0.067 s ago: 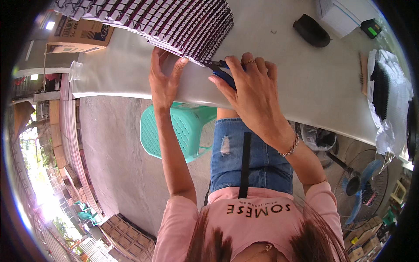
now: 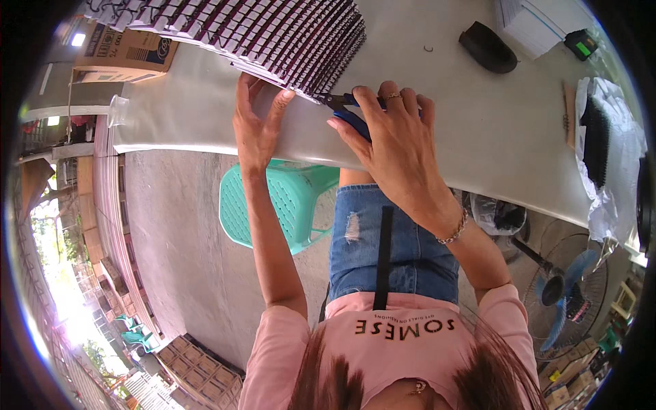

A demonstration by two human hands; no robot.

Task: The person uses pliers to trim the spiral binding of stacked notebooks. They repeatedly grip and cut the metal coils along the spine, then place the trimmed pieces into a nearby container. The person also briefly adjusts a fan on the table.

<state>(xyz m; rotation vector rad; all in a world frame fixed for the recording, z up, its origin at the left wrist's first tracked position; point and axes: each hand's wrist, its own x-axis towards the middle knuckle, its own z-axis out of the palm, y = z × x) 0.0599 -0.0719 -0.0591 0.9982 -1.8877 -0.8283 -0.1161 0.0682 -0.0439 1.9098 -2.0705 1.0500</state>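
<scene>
A tall stack of wire-bound pads (image 2: 273, 44), white with dark binding loops, lies at the top of the view on the table. My left hand (image 2: 260, 126) grips its near edge, thumb on the front and fingers partly hidden behind it. My right hand (image 2: 403, 143) is closed round blue-handled pliers (image 2: 352, 123). The dark jaws of the pliers touch the stack's near right corner, at the end of a binding wire. What exactly lies between the jaws is too small to tell.
On the pale table (image 2: 424, 75) are a black rounded object (image 2: 488, 48), a small bent wire (image 2: 428, 49), a white paper stack (image 2: 529, 27) and a plastic bag (image 2: 608, 157) with black pieces. A carton (image 2: 126, 56) stands left, a green stool (image 2: 273, 205) below, a fan (image 2: 564, 290) right.
</scene>
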